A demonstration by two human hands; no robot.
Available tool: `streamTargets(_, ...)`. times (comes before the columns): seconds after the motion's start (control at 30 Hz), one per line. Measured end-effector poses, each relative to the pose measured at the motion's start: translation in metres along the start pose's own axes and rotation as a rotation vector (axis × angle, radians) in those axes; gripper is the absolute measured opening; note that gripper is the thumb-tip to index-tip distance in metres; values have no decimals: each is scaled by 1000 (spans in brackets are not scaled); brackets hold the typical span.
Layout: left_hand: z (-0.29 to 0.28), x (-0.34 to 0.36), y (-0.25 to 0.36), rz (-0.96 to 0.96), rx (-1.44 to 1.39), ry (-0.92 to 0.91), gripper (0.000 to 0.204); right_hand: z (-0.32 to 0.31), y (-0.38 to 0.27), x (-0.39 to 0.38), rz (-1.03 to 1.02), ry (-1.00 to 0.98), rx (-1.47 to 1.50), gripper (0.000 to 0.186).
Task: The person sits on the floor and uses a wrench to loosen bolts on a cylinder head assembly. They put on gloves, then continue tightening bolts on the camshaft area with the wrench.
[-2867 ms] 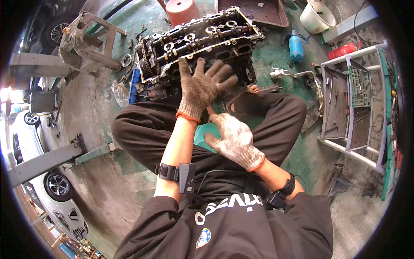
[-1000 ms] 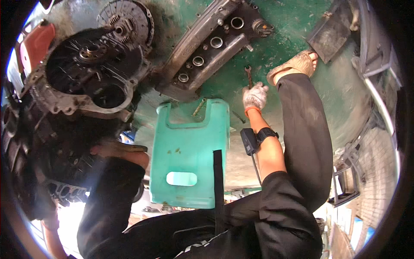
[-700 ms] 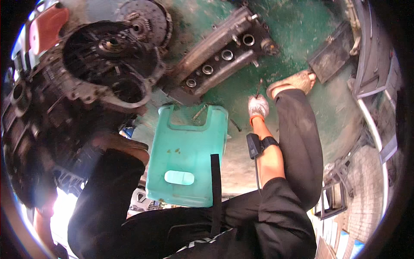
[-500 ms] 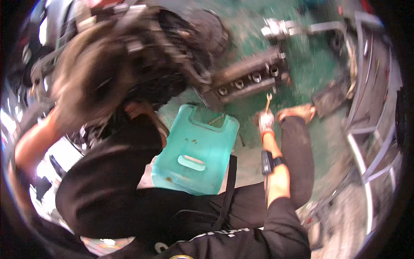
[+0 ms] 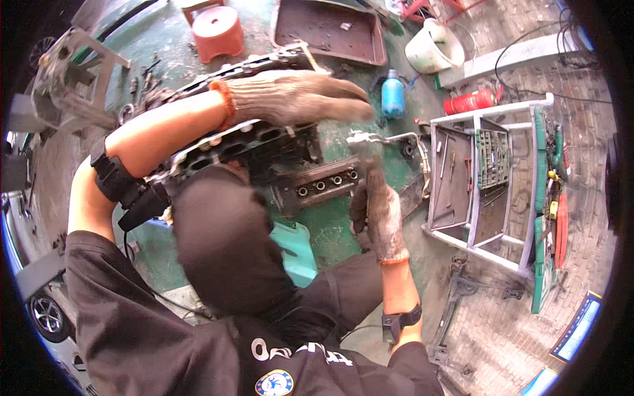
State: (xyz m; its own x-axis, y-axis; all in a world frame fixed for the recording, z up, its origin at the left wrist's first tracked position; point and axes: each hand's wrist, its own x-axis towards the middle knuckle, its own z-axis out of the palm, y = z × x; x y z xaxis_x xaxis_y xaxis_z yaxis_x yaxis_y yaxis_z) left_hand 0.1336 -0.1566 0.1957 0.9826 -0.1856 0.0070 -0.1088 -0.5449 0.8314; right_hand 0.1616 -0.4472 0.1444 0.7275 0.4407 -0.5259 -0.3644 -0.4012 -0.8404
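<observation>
My left hand (image 5: 297,98), in a dirty knit glove with an orange cuff, reaches across above a large engine part (image 5: 247,148). Its fingers are stretched out, somewhat blurred, with nothing seen in them. Right of the middle my right hand (image 5: 384,221), gloved alike, is raised with straight fingers and the thumb apart; no tool shows in it. Just left of it on the floor lies a long dark engine cover (image 5: 317,188) with a row of several round holes. A bent metal pipe (image 5: 396,137) lies beyond its fingertips. My raised knee hides part of a teal plastic stool (image 5: 300,254).
A metal tool cart (image 5: 485,185) with wrenches and a green socket case stands at right. Farther off are a blue bottle (image 5: 392,99), a red fire extinguisher (image 5: 470,101), a white bucket (image 5: 429,49), a brown tray (image 5: 330,30) and a red stool (image 5: 218,34).
My view has swung up, showing more of the workshop. My left arm now crosses over the engine part. The wrench that was in my right hand is out of sight, its fingers now straight.
</observation>
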Motion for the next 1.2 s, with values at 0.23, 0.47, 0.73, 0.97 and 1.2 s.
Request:
streamTargets(0.23,-35,-133,111,-60,507,213,60,110,-100,-71,-471,-268,-472,38)
streamTargets(0.47,-59,-229,104,-398,278,410,62,169,-142,-130,-862,-575,-739,28)
streamTargets(0.73,-49,-286,127,-521,146,168,49,165,-150,-128,-513,-698,-809,27)
streamTargets(0.97,-57,-295,150,-484,5,158,36,184,-157,-140,-1347,-553,-945,15)
streamTargets(1.2,-71,-339,122,-691,5,306,30,145,-183,-105,-1056,-733,-1076,27)
